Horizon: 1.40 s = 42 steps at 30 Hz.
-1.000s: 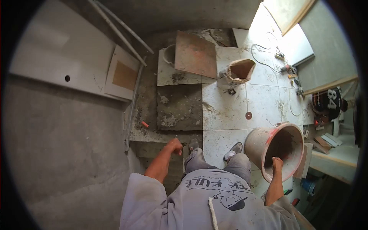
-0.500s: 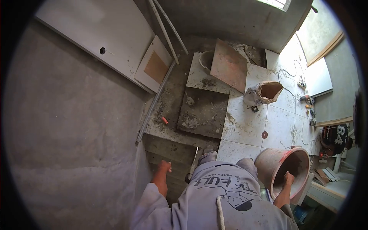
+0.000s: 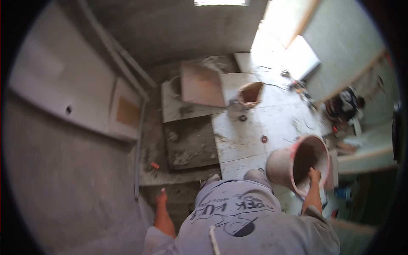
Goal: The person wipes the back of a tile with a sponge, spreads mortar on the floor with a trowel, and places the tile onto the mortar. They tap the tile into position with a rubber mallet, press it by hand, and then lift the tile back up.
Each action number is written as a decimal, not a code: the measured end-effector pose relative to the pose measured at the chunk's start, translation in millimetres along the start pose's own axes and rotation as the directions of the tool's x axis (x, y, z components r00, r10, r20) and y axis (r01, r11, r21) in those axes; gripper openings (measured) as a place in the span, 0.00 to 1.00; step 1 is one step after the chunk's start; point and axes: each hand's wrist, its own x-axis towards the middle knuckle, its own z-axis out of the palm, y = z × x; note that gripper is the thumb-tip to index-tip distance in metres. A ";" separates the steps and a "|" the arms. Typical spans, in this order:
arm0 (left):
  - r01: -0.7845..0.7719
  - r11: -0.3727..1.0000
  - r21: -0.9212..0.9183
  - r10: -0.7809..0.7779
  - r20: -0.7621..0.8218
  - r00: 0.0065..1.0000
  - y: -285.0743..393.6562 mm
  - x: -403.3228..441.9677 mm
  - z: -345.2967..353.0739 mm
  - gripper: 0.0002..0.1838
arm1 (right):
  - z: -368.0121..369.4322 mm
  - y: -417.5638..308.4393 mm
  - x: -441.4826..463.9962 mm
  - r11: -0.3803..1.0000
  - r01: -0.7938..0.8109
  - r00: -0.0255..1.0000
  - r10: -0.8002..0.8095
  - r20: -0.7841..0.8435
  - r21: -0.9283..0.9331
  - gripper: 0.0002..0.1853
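My left hand [image 3: 161,197] is held out low over the lower floor strip on the left, smeared by motion. Its fingers cannot be made out well, and no object shows in it. My right hand [image 3: 314,174] appears in front of the mouth of a large reddish, stained bucket [image 3: 280,166]. Its fingers are curled together, with nothing visible in them. Whether it touches the bucket I cannot tell. The inside of the bucket is shadowed. My forearm crosses the near part of its rim.
Ahead lie white floor tiles [image 3: 238,149] and a bare cement patch [image 3: 191,142]. An open paper sack [image 3: 250,94] stands near a leaning tile [image 3: 202,85]. White panels [image 3: 59,80] line the left wall. Tools and cords lie at right, beside a dark printed bag or garment [image 3: 341,104].
The view has turned, so the room appears shifted left. My right hand stays by the bucket's mouth. My left hand is blurrier now and still apart from other objects.
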 end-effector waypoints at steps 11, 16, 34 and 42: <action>-0.091 0.992 0.086 0.083 0.098 0.992 -30.9 27.7 -12.5 0.48 | 15.6 47.1 -104.1 0.794 -0.524 0.847 0.524 0.089 0.308 0.20; -0.074 0.978 -0.193 0.091 0.080 0.993 2.2 3.8 -36.2 0.55 | 67.4 82.2 -111.2 0.893 -0.446 0.884 0.428 0.186 0.064 0.24; 0.118 0.992 -0.051 -0.123 -0.110 0.986 -35.3 -11.9 -16.4 0.36 | 17.7 46.1 -107.1 0.817 -0.440 0.886 0.462 0.033 0.373 0.36; 0.169 0.983 -0.072 -0.162 0.087 0.983 -45.3 1.8 -21.1 0.37 | -17.0 11.7 -107.0 0.876 -0.377 0.910 0.410 -0.054 0.302 0.32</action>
